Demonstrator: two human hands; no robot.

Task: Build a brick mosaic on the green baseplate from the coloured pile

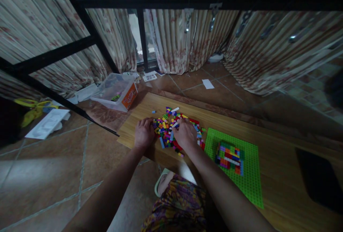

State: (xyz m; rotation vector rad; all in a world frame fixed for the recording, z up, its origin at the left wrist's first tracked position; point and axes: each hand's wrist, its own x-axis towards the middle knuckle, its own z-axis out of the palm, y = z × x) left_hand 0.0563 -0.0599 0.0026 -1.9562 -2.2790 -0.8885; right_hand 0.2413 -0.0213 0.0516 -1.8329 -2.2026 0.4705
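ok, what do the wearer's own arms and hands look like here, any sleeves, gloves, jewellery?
Both arms are bare from the bottom edge of the picture to the fingers: no sleeves show. The left hand and right hand wear no gloves. No watch, bracelet or ring can be made out, though the picture is dim and too small for fine detail. Below the arms shows a garment with a multicoloured pattern.

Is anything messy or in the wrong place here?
A little. Papers and cards lie scattered on the tile floor by the curtains. One blue brick sits apart from the brick pile, which both hands, left hand and right hand, rest on. The clear plastic box sits askew on the floor.
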